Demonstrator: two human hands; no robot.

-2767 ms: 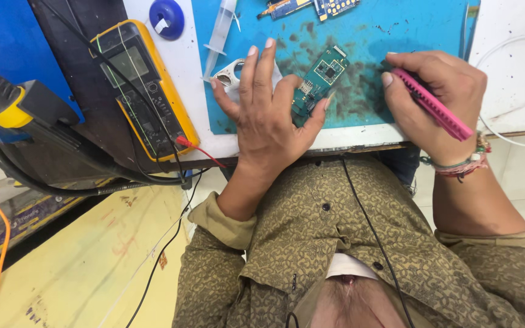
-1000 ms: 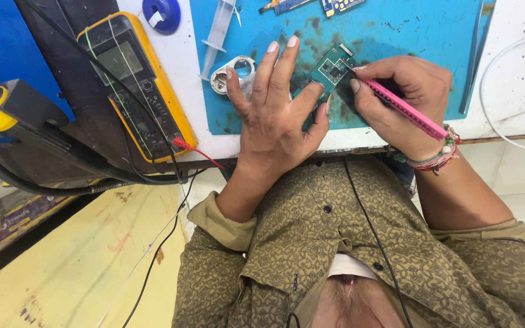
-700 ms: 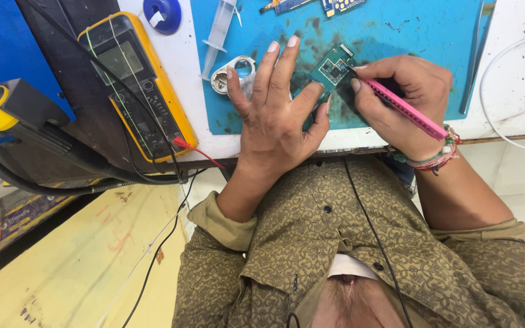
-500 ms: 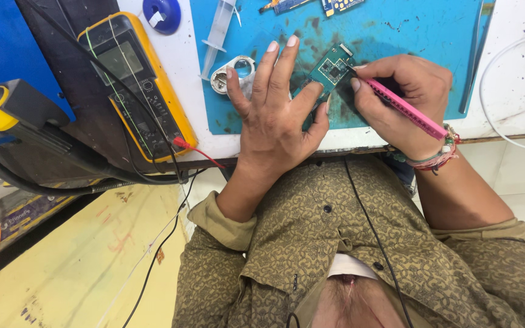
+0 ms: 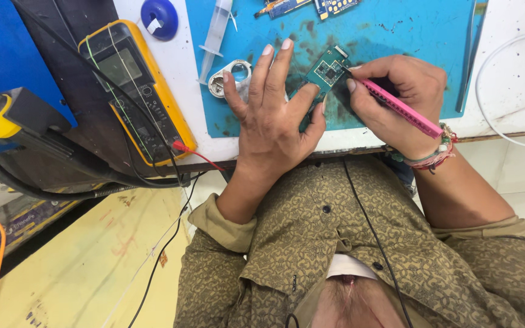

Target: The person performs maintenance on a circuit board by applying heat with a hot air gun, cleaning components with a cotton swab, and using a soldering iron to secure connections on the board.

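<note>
Work was under way, not finished: the left hand [image 5: 271, 121] lay flat, fingers spread, pinning the board [image 5: 326, 70] near the counter's front edge, while the right hand [image 5: 396, 100] gripped a pink tool [image 5: 402, 109] whose tip touched it.

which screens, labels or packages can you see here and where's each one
Multimeter: left of the blue mat, tilted; yellow casing, black face, grey rectangular screen near its top end.
Blue round cap: above the multimeter, with a small white label on it.
Purple strip with print: lower left, below the bench edge, partly hidden.
No packages show.
</note>
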